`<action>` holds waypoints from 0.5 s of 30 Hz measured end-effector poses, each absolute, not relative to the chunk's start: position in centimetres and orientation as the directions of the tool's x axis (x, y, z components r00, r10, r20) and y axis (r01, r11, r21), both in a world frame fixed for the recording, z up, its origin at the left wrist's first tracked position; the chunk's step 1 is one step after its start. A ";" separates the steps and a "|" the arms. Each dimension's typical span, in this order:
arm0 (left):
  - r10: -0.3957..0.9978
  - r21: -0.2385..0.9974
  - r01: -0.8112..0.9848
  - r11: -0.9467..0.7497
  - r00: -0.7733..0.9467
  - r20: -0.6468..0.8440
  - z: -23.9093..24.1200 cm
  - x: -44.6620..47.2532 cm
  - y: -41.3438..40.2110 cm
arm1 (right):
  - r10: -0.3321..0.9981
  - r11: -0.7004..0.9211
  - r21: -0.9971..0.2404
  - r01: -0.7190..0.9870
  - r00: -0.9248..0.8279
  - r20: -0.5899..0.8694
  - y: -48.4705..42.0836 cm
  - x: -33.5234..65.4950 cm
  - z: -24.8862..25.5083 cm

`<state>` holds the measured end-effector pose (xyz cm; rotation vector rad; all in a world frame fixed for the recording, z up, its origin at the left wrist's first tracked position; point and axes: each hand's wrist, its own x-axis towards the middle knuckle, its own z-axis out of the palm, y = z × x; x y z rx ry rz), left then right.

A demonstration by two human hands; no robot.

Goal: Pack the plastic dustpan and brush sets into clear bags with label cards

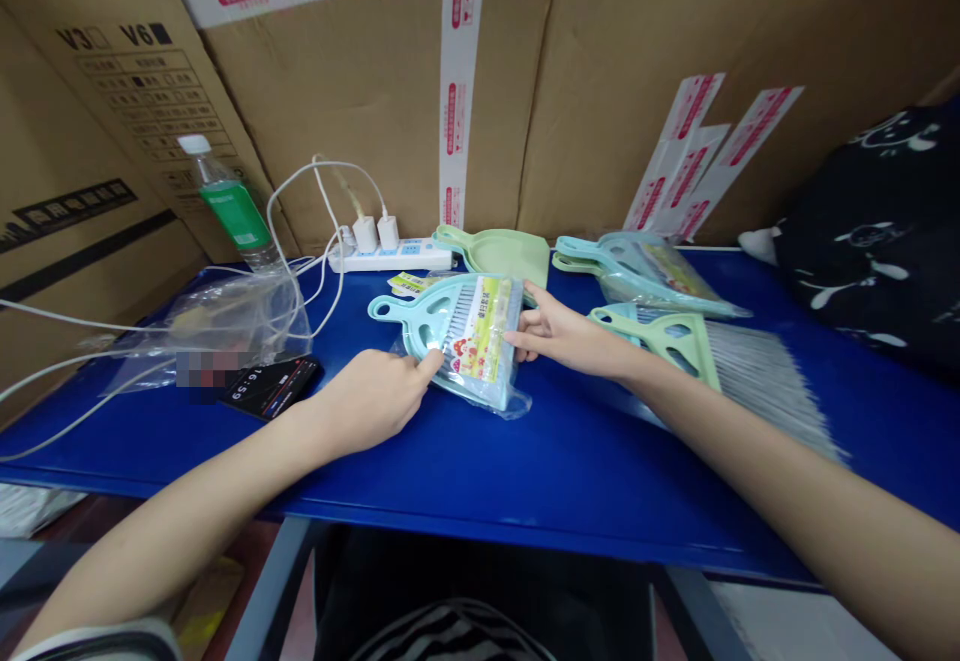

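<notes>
Between my hands a light-blue dustpan and brush set (pixel 431 333) lies in a clear plastic bag, its ringed handle pointing left. A yellow-green printed card (pixel 487 326) covers the bristles. My left hand (pixel 390 393) is closed at the near left edge of the bagged set, thumb on top and the other fingers curled out of sight. On the opposite side, my right hand (pixel 559 336) grips the right edge between thumb and fingers. Just behind it rests a green dustpan (pixel 510 253), with another printed card (pixel 412 284) beside the handle of the bagged set.
At the right lie a bagged blue dustpan set (pixel 645 266), a green brush (pixel 694 341) and grey bristles (pixel 772 381). A power strip (pixel 394 257) with chargers, a bottle (pixel 236 211), loose plastic bags (pixel 225 316) and a phone (pixel 274 386) occupy the left. Cardboard (pixel 360 91) stands behind.
</notes>
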<state>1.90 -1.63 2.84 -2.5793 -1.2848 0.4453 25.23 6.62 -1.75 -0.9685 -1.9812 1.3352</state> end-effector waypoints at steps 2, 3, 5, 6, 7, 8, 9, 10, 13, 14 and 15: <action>0.804 -0.336 0.734 -0.590 0.570 -0.168 2.8 1.9 -1.6 | 0.812 0.242 -0.935 0.260 -0.582 0.048 6.6 25.2 -1.7; 0.805 -0.338 0.734 -0.590 0.569 -0.169 2.8 1.9 -1.6 | 0.814 0.241 -0.933 0.266 -0.579 0.045 6.6 25.2 -1.7; 0.805 -0.338 0.734 -0.590 0.567 -0.173 2.9 1.9 -1.6 | 0.818 0.236 -0.931 0.278 -0.574 0.036 6.5 25.1 -1.5; 0.806 -0.338 0.734 -0.589 0.566 -0.175 2.9 1.9 -1.6 | 0.821 0.230 -0.932 0.281 -0.571 0.030 6.4 25.1 -1.5; 0.806 -0.337 0.734 -0.589 0.565 -0.179 2.9 1.9 -1.6 | 0.824 0.223 -0.933 0.283 -0.566 0.025 6.4 25.1 -1.4; 0.806 -0.337 0.734 -0.589 0.564 -0.181 2.9 1.9 -1.6 | 0.827 0.214 -0.935 0.283 -0.562 0.019 6.4 25.1 -1.3; 0.805 -0.337 0.734 -0.590 0.564 -0.183 2.9 1.9 -1.6 | 0.829 0.204 -0.937 0.282 -0.559 0.012 6.3 25.0 -1.3; 0.804 -0.336 0.733 -0.592 0.565 -0.185 2.9 1.9 -1.6 | 0.832 0.196 -0.939 0.281 -0.555 0.007 6.3 25.0 -1.2; 0.802 -0.331 0.733 -0.595 0.566 -0.188 3.0 2.0 -1.6 | 0.835 0.182 -0.939 0.291 -0.550 -0.009 6.2 24.9 -1.1; 0.803 -0.330 0.734 -0.594 0.565 -0.188 3.0 2.0 -1.6 | 0.835 0.181 -0.937 0.299 -0.549 -0.014 6.1 24.9 -1.0; 0.804 -0.329 0.734 -0.593 0.564 -0.190 3.0 2.0 -1.6 | 0.837 0.180 -0.935 0.307 -0.548 -0.019 6.1 24.9 -1.0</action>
